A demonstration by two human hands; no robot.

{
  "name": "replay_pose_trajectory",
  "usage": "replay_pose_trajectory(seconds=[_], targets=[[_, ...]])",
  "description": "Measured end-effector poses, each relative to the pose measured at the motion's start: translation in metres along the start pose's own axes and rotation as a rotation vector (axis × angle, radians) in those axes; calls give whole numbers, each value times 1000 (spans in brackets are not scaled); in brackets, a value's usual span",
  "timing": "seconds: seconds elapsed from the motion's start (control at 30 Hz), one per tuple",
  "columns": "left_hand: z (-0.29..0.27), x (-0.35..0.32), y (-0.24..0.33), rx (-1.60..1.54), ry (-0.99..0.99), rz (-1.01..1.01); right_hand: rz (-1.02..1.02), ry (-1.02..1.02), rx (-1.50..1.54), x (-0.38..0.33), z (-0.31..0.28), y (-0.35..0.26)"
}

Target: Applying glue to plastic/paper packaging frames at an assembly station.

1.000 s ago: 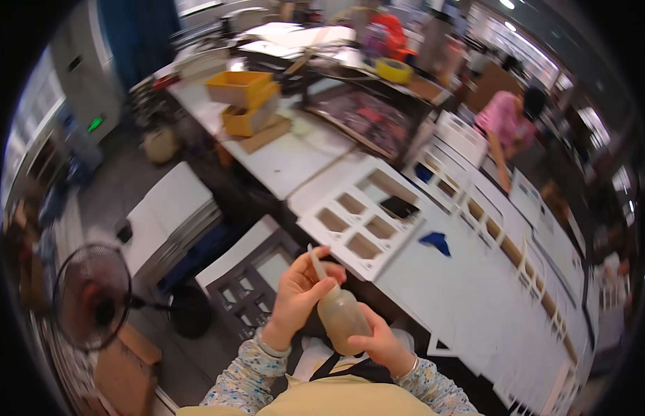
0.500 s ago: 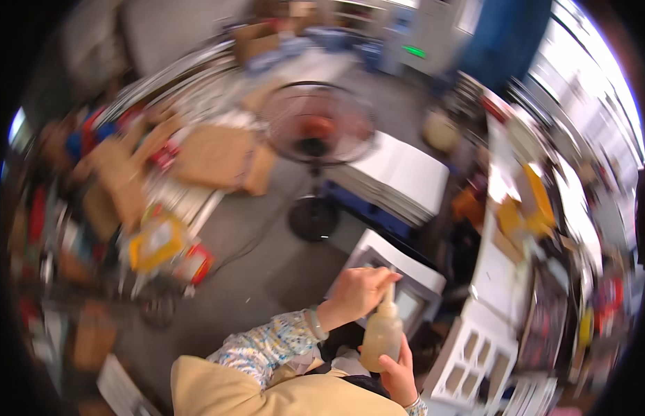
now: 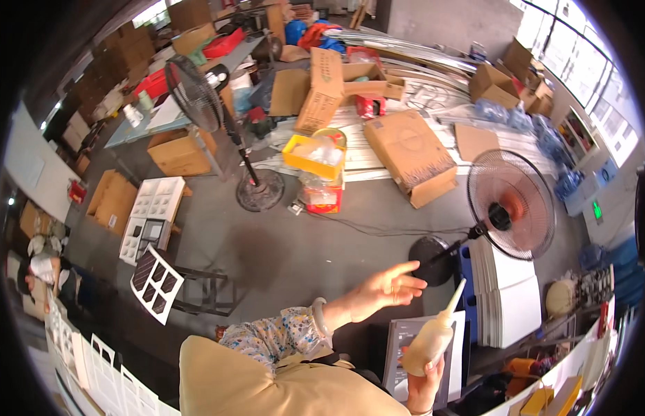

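My left hand (image 3: 386,290) reaches to the right with its fingers apart and nothing visible in it. A pale bracelet (image 3: 321,317) circles the wrist, below a flower-patterned sleeve. Lower right, my right hand (image 3: 428,385) is wrapped round a translucent squeeze bottle (image 3: 428,345). The bottle leans to the right, its long tapered nozzle (image 3: 455,298) pointing up and uncovered. Behind the bottle, a dark flat panel (image 3: 400,340) with small light print lies on a white sheet, partly covered by the bottle and hand.
Two stand fans (image 3: 511,205) (image 3: 252,187) stand on the floor, with a cable running toward the right one. White boards (image 3: 506,298) are stacked at right. Opened cardboard boxes (image 3: 411,156) and a yellow bin (image 3: 312,158) lie ahead. A dark stool (image 3: 205,291) supports a framed white panel (image 3: 156,284).
The view has swung left. My left hand has come off the bottle's nozzle, and its fingers have spread. My right hand still holds the bottle, now tilted more to the right.
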State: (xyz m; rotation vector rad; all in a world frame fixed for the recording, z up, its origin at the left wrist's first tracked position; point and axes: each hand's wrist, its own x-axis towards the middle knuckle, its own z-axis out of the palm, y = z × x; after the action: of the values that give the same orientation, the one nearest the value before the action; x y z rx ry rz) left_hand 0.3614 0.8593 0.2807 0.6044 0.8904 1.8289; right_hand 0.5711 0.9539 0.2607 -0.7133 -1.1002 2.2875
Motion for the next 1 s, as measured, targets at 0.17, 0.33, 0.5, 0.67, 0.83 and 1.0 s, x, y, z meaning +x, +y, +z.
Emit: replay_pose_trajectory(seconds=[0.17, 0.33, 0.5, 0.67, 0.83, 1.0], targets=[[-37, -29, 42, 224, 0, 152, 552, -680, 268, 67, 70, 39], [-92, -62, 119, 361, 88, 406, 816, -889, 295, 108, 164, 92], [-131, -88, 160, -242, 78, 446, 1100, -964, 611, 131, 243, 131], [-187, -105, 175, -187, 407, 763, 1054, -1201, 121, 175, 311, 148], [-236, -108, 198, -219, 745, 834, 1275, -1325, 1, 223, 354, 175], [-284, -115, 235, -259, 861, 1034, 1297, -1504, -166, 269, 440, 196]])
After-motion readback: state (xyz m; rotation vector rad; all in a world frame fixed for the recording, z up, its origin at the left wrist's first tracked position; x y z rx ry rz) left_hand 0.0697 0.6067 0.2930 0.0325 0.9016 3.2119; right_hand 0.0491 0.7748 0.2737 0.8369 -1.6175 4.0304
